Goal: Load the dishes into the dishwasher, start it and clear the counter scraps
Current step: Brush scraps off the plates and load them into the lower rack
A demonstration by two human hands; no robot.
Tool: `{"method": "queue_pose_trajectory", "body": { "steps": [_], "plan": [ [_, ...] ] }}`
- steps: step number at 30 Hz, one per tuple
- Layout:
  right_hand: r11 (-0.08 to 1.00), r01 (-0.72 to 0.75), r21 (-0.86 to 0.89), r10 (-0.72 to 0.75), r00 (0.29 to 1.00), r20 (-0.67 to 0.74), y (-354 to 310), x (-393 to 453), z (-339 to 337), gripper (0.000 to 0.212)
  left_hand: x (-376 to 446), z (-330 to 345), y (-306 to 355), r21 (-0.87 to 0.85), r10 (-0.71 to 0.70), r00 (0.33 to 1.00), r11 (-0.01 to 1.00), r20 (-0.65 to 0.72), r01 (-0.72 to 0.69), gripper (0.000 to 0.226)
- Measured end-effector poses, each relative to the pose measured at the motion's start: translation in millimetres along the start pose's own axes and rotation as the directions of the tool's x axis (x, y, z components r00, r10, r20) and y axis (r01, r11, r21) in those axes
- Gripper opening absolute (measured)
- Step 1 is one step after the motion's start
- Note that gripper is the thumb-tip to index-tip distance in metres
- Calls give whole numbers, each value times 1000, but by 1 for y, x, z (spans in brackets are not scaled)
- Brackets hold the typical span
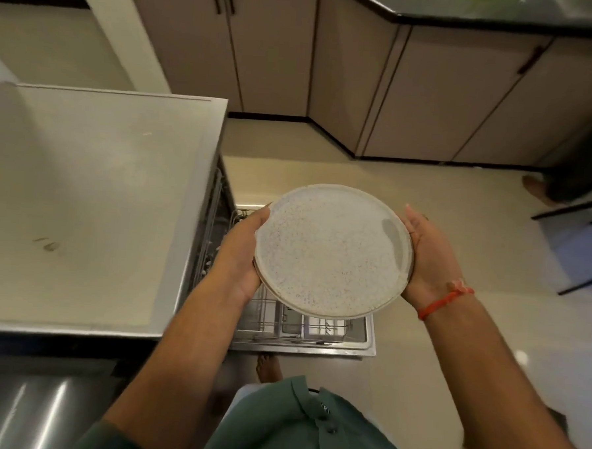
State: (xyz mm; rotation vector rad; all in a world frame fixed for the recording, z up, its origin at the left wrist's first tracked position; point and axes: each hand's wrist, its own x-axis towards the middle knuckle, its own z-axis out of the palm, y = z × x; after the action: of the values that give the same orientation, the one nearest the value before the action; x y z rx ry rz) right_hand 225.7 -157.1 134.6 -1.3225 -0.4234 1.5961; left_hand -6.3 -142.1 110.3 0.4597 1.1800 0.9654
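Note:
A round speckled cream plate (332,252) is held level in mid-air between both hands, above the pulled-out lower rack (311,326) of the open dishwasher (367,344). My left hand (241,252) grips the plate's left rim, fingers curled under it. My right hand (430,259) cups the right rim, with a red thread band on the wrist. Most of the rack is hidden by the plate; the visible wire part looks empty. The plate's rim at the right shows a grey patch.
A pale counter (83,196) lies to the left, with a small smear of scraps (48,245) on it. Brown cabinets (330,64) line the far wall. Another person's foot (533,187) stands at the right near a dark-framed piece (575,239). My own foot (268,367) is by the dishwasher door.

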Motion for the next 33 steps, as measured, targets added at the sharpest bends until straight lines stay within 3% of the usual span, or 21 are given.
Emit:
{"method": "queue_pose_trajectory", "body": {
  "steps": [3, 8, 11, 13, 17, 21, 25, 29, 33],
  "plan": [
    [1000, 30, -2, -30, 1000, -7, -1, 18, -8, 67, 31, 3, -2, 43, -43, 999, 998, 24, 42, 32],
    [1000, -19, 22, 20, 998, -59, 1, 47, -30, 23, 68, 11, -8, 79, -133, 990, 989, 48, 129, 31],
    [998, -35, -53, 32, 998, -60, 5, 72, -46, 29, 90, 11, -16, 145, -147, 989, 979, 22, 143, 31],
    [991, -70, -117, 63, 996, -60, 10, 91, -54, 23, 105, 9, -23, 213, -169, 985, 964, 21, 161, 30],
    [948, -133, -289, 94, 985, -145, 34, 131, -76, 24, 130, -3, -41, 379, -199, 979, 909, 37, 171, 27],
    [858, -168, -485, 124, 985, -123, 75, 167, -102, 24, 161, -31, -80, 546, -215, 977, 820, 14, 172, 18],
    [721, -140, -679, 117, 990, -80, 124, 206, -130, 11, 195, -58, -124, 686, -122, 991, 717, -48, 122, 22],
    [580, -134, -803, 97, 991, -95, 170, 244, -154, 22, 237, -78, -170, 827, -91, 994, 553, -61, 101, 43],
    [475, -129, -870, 48, 992, -120, 198, 282, -167, 25, 277, -80, -199, 913, -11, 996, 398, -91, 88, 26]
  ]
}}
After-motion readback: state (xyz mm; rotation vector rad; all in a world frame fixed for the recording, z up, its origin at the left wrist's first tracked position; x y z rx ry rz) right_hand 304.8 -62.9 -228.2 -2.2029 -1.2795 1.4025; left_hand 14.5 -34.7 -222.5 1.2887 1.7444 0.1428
